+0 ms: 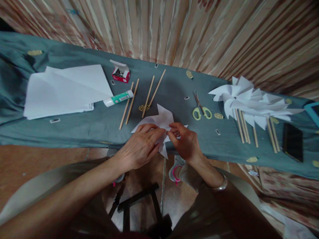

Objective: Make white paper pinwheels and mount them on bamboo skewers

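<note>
left hand (141,146): pressing on the half-folded paper pinwheel (161,124) at the bench (74,132) edge
right hand (183,141): fingers (174,131) pinching its centre
sticks (139,99): four, behind it
scissors (201,109): to the right
finished pinwheels (249,103): far right

We find no text, brand or number here that we can read. The glue stick (118,98) lying on the cloth wears a green and white label with printing on it, but the letters are too small and blurred for us to make out. The red box (121,75) with its open flap shows a patch of white print on its front side, and that is illegible to us as well. Several small black-and-white tags (54,120) lie scattered over the cloth; we see dark marks on them, yet we cannot tell whether these are words, numbers or codes.
</note>
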Tool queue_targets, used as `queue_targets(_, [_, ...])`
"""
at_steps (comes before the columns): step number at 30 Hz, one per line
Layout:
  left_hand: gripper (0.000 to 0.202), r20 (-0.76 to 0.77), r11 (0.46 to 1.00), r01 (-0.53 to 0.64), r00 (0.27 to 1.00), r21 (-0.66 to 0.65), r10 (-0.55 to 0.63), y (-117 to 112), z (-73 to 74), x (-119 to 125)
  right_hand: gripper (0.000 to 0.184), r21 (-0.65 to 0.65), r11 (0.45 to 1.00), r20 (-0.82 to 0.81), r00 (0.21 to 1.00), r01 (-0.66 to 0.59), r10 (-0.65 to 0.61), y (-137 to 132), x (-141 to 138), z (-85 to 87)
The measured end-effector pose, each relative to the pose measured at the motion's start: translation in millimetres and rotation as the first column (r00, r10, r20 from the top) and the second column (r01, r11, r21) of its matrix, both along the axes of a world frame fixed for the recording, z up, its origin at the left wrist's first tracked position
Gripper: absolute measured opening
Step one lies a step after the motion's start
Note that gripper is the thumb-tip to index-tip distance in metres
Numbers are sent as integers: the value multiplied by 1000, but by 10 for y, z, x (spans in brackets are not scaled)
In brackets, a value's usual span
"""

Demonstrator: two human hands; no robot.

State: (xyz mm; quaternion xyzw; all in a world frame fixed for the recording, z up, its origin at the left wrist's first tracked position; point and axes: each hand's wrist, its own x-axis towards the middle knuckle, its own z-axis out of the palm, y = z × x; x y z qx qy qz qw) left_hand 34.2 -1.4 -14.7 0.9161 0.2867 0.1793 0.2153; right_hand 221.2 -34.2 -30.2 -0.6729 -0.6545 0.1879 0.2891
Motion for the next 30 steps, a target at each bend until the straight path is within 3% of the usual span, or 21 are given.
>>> queue_targets(11, [52, 35, 993, -61, 997, -97, 65, 55, -41, -1, 20, -34, 999, 35, 999, -12, 14, 11, -10, 23])
queue_targets(30, [52, -27, 995, -37, 999, -93, 34, 47, -79, 54, 12, -16, 999, 53, 998, -33, 34, 10, -19, 37])
